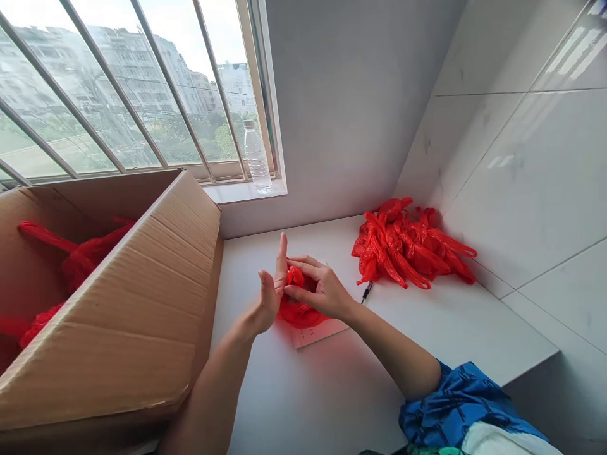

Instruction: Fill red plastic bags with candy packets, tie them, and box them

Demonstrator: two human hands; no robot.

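A red plastic bag (303, 316), bunched up, is between my two hands above the white table. My left hand (270, 298) stands upright at the bag's left side, with thumb and a finger stretched out and apart; its other fingers are hard to make out. From the right, my right hand (329, 292) curls round the bag, thumb in front and fingers over the top. Partly under the bag lies a flat, pale notebook or sheet (320, 335). A dark pen (367, 291) lies just beyond my right wrist.
To the left stands a large open cardboard box (142, 284) with red bags (90, 259) inside. A heap of red plastic bags (408, 243) lies at the table's back right, against the tiled wall. A clear bottle (257, 158) stands on the windowsill by the barred window.
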